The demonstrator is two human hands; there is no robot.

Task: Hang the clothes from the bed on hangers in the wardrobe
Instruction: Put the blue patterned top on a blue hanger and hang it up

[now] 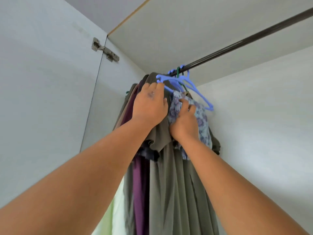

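Both hands are raised to the left end of the rod [245,41]; the left hand [149,106] is laid on the olive dress [162,175] just below the rod, its fingertips touching an arm of a blue hanger [171,80], though whether that arm is gripped cannot be told; the right hand [185,121] is closed on the floral garment [201,119], pinching a fold of it.

Risks, as judged: the floral garment could slide off if the cloth is released before it is seated on a hanger; a bare blue hanger could be knocked off the rod by the hands, since several hooks are crowded together there; the olive dress could be dragged from its own hanger under the left hand's pressure.

The floral garment is bunched just below the rod, beside the olive dress on its right; its long axis is taken to run downward from the rod, top end uppermost; the hanger arms slope down and to the right of the rod's end.
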